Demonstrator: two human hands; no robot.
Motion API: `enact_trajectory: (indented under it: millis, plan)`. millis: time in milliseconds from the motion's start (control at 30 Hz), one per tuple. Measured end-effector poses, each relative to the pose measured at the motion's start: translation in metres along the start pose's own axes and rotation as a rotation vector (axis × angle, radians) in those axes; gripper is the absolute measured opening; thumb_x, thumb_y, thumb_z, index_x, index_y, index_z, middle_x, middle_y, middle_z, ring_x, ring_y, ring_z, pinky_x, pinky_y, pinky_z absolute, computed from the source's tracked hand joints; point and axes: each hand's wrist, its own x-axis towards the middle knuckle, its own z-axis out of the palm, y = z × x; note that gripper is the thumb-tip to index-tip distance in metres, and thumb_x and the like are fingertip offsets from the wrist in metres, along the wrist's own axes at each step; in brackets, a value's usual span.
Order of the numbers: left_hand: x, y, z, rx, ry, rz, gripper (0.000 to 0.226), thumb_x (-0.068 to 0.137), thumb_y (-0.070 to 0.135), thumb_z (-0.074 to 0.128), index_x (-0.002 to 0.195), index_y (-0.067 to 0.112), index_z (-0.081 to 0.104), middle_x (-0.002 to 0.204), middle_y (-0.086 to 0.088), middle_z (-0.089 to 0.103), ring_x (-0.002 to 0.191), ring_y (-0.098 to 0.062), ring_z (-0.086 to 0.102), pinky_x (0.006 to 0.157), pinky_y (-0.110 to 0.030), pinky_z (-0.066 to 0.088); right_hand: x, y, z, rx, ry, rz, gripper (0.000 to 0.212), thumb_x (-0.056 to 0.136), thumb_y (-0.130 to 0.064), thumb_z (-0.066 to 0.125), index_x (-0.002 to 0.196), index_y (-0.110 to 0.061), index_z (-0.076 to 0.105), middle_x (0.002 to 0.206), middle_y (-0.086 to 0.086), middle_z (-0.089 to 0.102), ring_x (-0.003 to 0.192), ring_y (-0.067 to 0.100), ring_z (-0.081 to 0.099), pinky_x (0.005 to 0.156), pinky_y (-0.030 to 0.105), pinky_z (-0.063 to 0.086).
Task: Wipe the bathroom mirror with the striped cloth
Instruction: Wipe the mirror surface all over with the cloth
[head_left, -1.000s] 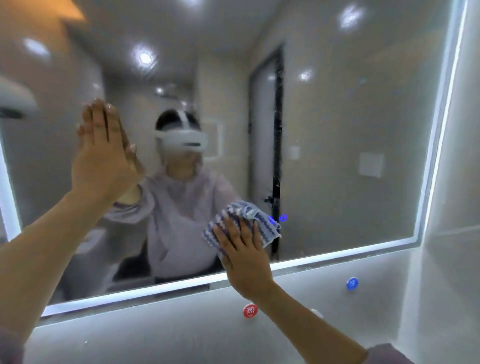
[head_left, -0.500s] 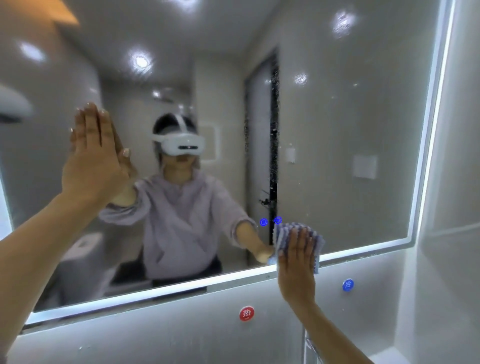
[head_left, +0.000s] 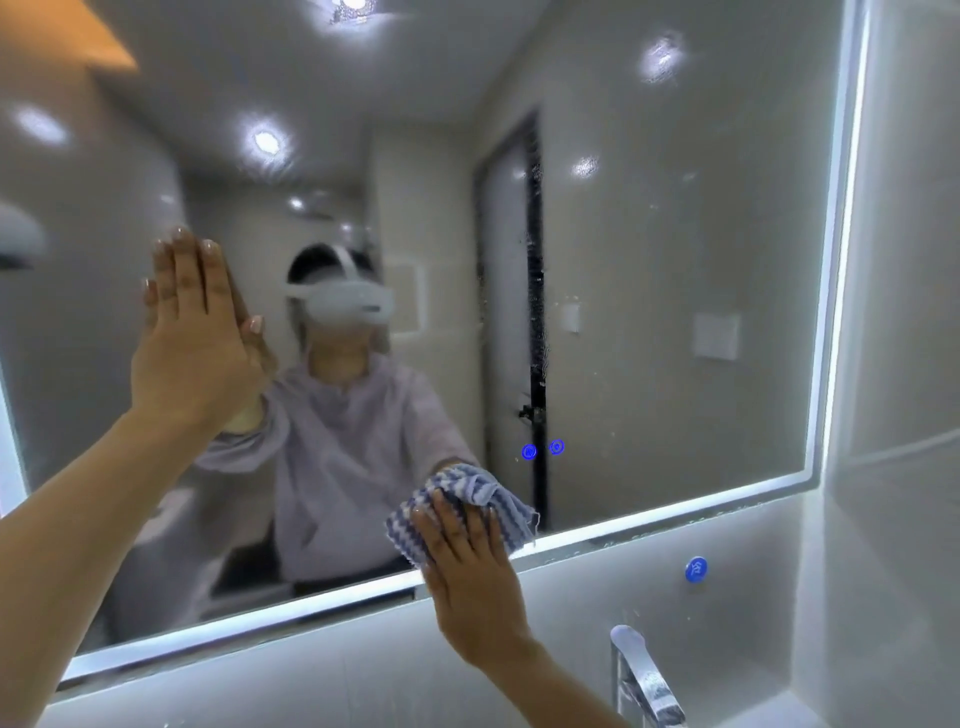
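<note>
One blue-and-white striped cloth (head_left: 470, 506), bunched and rumpled, lies pressed against the lower middle of the large rectangular bathroom mirror (head_left: 675, 312), just above the mirror's lit white bottom edge strip (head_left: 675, 506). The right hand (head_left: 475, 574) lies flat over the cloth with its four fingers (head_left: 457, 525) spread upward across the fabric; the grip here is an open, flattened palm pushing the cloth onto the glass, not a closed fist around it, and the heel of the hand hangs below the mirror's edge over the pale wall. The left hand (head_left: 192, 338) is well apart from the cloth, up on the left part of the mirror, its palm open, fingers straight and close together, flat against the glass and holding nothing. Two small glowing blue round touch icons (head_left: 543, 449) sit side by side on the glass just above and to the right of the cloth. A vertical band of water droplets or smears (head_left: 535, 291) runs down the glass above those icons. Below the mirror, on the pale wall, one round blue button (head_left: 695, 569) shows to the right of the right hand, and one shiny chrome tap (head_left: 641, 675) rises at the bottom edge, near the right forearm.
</note>
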Motion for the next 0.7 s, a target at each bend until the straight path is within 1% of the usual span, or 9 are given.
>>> enact_trajectory:
  millis: [67, 133, 200, 267, 333, 433, 533, 600, 700]
  plan:
    - [0.001, 0.000, 0.001, 0.003, 0.016, 0.010, 0.064, 0.094, 0.028, 0.022, 0.147, -0.002, 0.001, 0.156, -0.022, -0.006, 0.144, -0.033, -0.011, 0.113, -0.033, -0.015, -0.001, 0.019, -0.001, -0.038, -0.004, 0.066, 0.058, 0.097, -0.029, 0.030, 0.153, -0.022, 0.016, 0.161, 0.000, 0.013, 0.147, 0.025, 0.013, 0.117, 0.046, 0.013]
    - [0.000, 0.003, -0.001, -0.002, 0.012, 0.003, 0.067, 0.090, 0.028, 0.022, 0.146, -0.005, 0.005, 0.155, -0.026, -0.002, 0.143, -0.038, -0.006, 0.115, -0.043, -0.005, -0.003, 0.044, -0.001, -0.102, 0.014, 0.181, 0.054, 0.099, -0.023, 0.027, 0.150, -0.007, 0.024, 0.159, 0.013, 0.015, 0.146, 0.037, 0.009, 0.118, 0.052, 0.012]
    - [0.001, 0.006, -0.004, -0.010, -0.010, 0.003, 0.068, 0.090, 0.027, 0.025, 0.145, -0.007, 0.006, 0.154, -0.028, -0.001, 0.143, -0.041, -0.003, 0.115, -0.048, 0.000, -0.007, 0.065, -0.002, -0.113, 0.031, 0.354, 0.051, 0.099, -0.019, 0.026, 0.144, 0.004, 0.031, 0.154, 0.025, 0.021, 0.143, 0.046, 0.016, 0.117, 0.055, 0.012]
    - [0.000, 0.007, -0.007, -0.015, -0.006, 0.003, 0.066, 0.091, 0.026, 0.025, 0.145, -0.009, 0.007, 0.153, -0.030, 0.000, 0.143, -0.042, -0.002, 0.114, -0.050, 0.002, -0.009, 0.075, -0.003, -0.078, 0.023, 0.518, 0.052, 0.101, -0.019, 0.019, 0.141, 0.010, 0.034, 0.150, 0.031, 0.025, 0.139, 0.050, 0.024, 0.115, 0.056, 0.012]
    - [-0.001, 0.008, -0.007, -0.022, -0.012, -0.003, 0.066, 0.091, 0.026, 0.024, 0.145, -0.009, 0.008, 0.153, -0.030, 0.001, 0.143, -0.042, -0.001, 0.114, -0.050, 0.002, -0.007, 0.071, -0.003, -0.069, 0.012, 0.565, 0.052, 0.098, -0.015, 0.020, 0.141, 0.010, 0.033, 0.151, 0.032, 0.021, 0.139, 0.052, 0.021, 0.114, 0.059, 0.011]
    - [-0.002, 0.010, -0.007, -0.034, -0.020, 0.005, 0.062, 0.096, 0.018, 0.032, 0.145, -0.008, 0.004, 0.154, -0.028, -0.003, 0.143, -0.040, -0.005, 0.116, -0.049, 0.000, -0.001, 0.036, -0.001, -0.022, 0.040, 0.337, 0.051, 0.099, -0.016, 0.019, 0.148, -0.007, 0.029, 0.156, 0.025, 0.017, 0.143, 0.047, 0.011, 0.116, 0.058, 0.007]
    - [-0.001, 0.006, -0.003, -0.051, -0.014, 0.002, 0.063, 0.096, 0.018, 0.032, 0.146, -0.007, 0.003, 0.154, -0.027, -0.004, 0.143, -0.040, -0.005, 0.115, -0.048, -0.001, -0.002, 0.000, -0.009, 0.087, 0.035, 0.076, 0.061, 0.097, -0.030, 0.034, 0.153, -0.025, 0.013, 0.161, 0.000, 0.011, 0.148, 0.026, 0.005, 0.117, 0.044, 0.007]
    - [-0.002, 0.002, -0.002, -0.059, 0.004, 0.020, 0.063, 0.094, 0.022, 0.028, 0.146, -0.007, 0.005, 0.154, -0.028, -0.002, 0.143, -0.041, -0.003, 0.114, -0.048, 0.000, -0.002, 0.001, -0.011, 0.055, -0.003, 0.023, 0.061, 0.096, -0.032, 0.035, 0.153, -0.027, 0.014, 0.161, -0.004, 0.013, 0.148, 0.022, 0.013, 0.115, 0.045, 0.013]
    - [0.000, 0.000, 0.001, -0.074, -0.005, 0.001, 0.070, 0.088, 0.031, 0.023, 0.146, -0.004, 0.005, 0.155, -0.026, -0.002, 0.143, -0.039, -0.004, 0.114, -0.044, -0.004, -0.001, 0.025, -0.013, -0.031, -0.046, -0.032, 0.058, 0.097, -0.026, 0.027, 0.153, -0.023, 0.014, 0.160, -0.002, 0.017, 0.147, 0.027, 0.017, 0.113, 0.048, 0.019]
